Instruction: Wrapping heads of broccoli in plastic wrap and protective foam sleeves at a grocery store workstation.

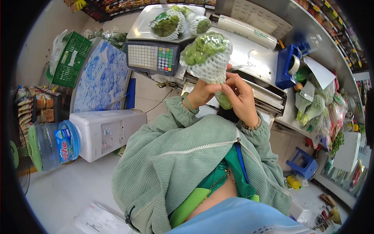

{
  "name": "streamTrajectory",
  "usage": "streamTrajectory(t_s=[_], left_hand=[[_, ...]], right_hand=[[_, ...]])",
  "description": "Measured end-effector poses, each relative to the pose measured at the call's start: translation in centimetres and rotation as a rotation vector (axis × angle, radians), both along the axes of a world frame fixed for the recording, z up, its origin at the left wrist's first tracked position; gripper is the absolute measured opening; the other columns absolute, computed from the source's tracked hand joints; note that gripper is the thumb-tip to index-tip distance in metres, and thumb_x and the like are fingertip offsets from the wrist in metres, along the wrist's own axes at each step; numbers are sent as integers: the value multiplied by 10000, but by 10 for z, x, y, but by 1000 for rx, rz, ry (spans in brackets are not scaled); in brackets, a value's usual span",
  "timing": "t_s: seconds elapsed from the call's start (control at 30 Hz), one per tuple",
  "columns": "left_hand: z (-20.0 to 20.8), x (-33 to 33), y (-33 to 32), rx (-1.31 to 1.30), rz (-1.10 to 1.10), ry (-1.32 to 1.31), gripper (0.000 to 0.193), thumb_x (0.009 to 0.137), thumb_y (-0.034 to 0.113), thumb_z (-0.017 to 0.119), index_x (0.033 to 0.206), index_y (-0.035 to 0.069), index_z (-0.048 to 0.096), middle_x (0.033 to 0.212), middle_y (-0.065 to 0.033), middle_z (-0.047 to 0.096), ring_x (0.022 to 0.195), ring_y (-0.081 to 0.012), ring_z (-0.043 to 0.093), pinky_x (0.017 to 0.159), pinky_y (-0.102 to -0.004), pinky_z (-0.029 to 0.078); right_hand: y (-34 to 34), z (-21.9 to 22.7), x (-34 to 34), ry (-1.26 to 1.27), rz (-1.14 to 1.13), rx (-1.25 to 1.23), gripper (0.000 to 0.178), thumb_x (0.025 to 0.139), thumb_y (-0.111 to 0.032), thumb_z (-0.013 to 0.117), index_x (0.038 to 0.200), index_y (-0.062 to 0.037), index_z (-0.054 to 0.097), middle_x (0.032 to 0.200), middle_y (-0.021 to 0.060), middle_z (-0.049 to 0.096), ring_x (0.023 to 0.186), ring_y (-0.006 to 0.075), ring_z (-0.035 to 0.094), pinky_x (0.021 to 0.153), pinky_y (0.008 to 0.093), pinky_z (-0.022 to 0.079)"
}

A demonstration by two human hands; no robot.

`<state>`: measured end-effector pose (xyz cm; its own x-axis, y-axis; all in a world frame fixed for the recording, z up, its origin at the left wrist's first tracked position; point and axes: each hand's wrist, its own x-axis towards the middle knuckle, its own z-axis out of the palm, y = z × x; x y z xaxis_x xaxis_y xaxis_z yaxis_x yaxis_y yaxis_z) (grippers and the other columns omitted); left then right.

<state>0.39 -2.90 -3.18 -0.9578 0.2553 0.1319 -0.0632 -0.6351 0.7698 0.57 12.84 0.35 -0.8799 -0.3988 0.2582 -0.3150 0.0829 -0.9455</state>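
The left hand (201, 93) and right hand (242, 95), both mostly closed, are gripping a net-wrapped green vegetable (213, 66) beyond the person's jacket (187, 152). Its long axis is slanting away, stem (224, 102) nearest, bushy head (206, 48) pointing forward and slightly left; farther off, netted bundles (167, 27) are resting on a scale (152, 58).

Jacket (150, 156): sage, ribbed | zip (194, 148): white | shirt (212, 177): green | necklace (227, 172): chain | mask (237, 216): blue | bracelet (255, 124): beaded, right wrist | bangle (189, 103): green, left
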Motion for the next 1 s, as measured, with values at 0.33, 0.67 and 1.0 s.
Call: streamTrajectory(t_s=[0.33, 0.67, 1.0], left_hand=[[36, -84, -187, -305, 653, -173, 421, 810, 255, 708, 1076, -34, 555, 849, -75, 606, 708, -145, 601, 611, -291, 518], [-42, -205, -314, -1215, 813, 42, 509, 819, 242, 715, 1194, -50, 535, 1038, -144, 650, 907, -220, 638, 777, -331, 506], [-96, -226, -355, -1252, 569, 47, 473, 870, 267, 657, 1231, -17, 544, 1136, -151, 616, 1023, -234, 602, 866, -346, 479]], right_hand=[[21, 1, 11, -57, -14, 327, 230, 844, -107, 646, 1037, 1, 583, 793, 38, 620, 669, 100, 521, 582, 253, 423], [2, 4, 15, -84, 159, 494, 308, 816, -144, 673, 1082, -17, 582, 908, 98, 617, 733, 199, 579, 663, 298, 481], [21, -14, 8, 98, -84, 491, 234, 828, -119, 643, 1028, -7, 598, 914, 132, 604, 768, 254, 590, 701, 333, 484]])
